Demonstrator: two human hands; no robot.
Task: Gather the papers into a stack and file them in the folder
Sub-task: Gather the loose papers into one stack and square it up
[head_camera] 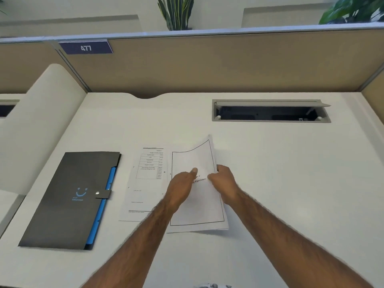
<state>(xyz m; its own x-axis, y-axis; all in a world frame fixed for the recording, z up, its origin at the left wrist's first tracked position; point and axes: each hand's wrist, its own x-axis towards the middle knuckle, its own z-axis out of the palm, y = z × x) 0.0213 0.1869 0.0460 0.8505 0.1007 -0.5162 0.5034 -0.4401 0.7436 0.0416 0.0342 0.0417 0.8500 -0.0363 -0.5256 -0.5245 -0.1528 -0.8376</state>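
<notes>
Gripping right hand (225, 183): pinches the right edge of the white black-bordered paper sheet (197, 206), which curls upward.
Left hand (181, 188): one digit atop it; grip unclear.
White printed-table sheet (143, 183): flat, partly beneath.
Black matte folder (68, 200): snapped shut, leftward.

White desk (270, 183) bears closed folder (68, 200) and papers (143, 194).

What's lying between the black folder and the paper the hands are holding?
A printed form lies flat on the desk there, seen in the head view.
</notes>
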